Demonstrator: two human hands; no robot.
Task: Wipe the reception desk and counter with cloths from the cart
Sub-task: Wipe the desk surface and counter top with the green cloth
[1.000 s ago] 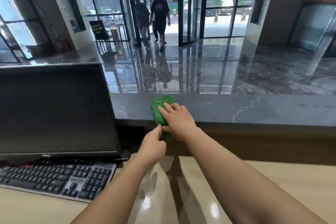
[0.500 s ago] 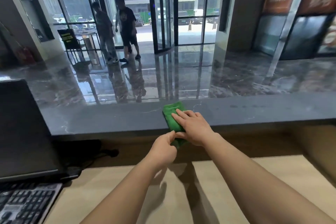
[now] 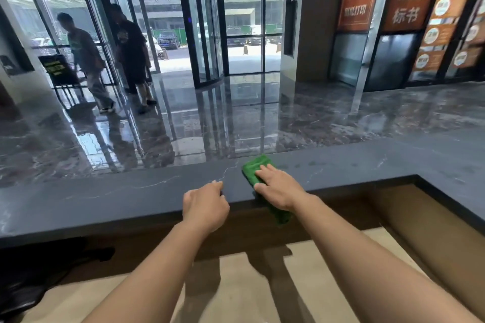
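Note:
A folded green cloth (image 3: pixel 254 168) lies on the dark stone counter (image 3: pixel 131 199), with one end hanging over the near edge. My right hand (image 3: pixel 279 187) presses flat on the cloth, fingers straight. My left hand (image 3: pixel 204 204) rests at the counter's near edge just left of the cloth, fingers loosely curled, holding nothing. Below the counter runs the light wooden desk (image 3: pixel 236 291).
The counter turns a corner toward me at the right (image 3: pixel 451 191). Dark cables and equipment (image 3: pixel 39 267) sit at the lower left of the desk. Beyond the counter, two people (image 3: pixel 115 60) walk on the glossy lobby floor near the revolving door.
My view and both hands have shifted right along the counter; the monitor and keyboard have left the frame. My left hand has let go of the cloth's hanging end and sits apart from it.

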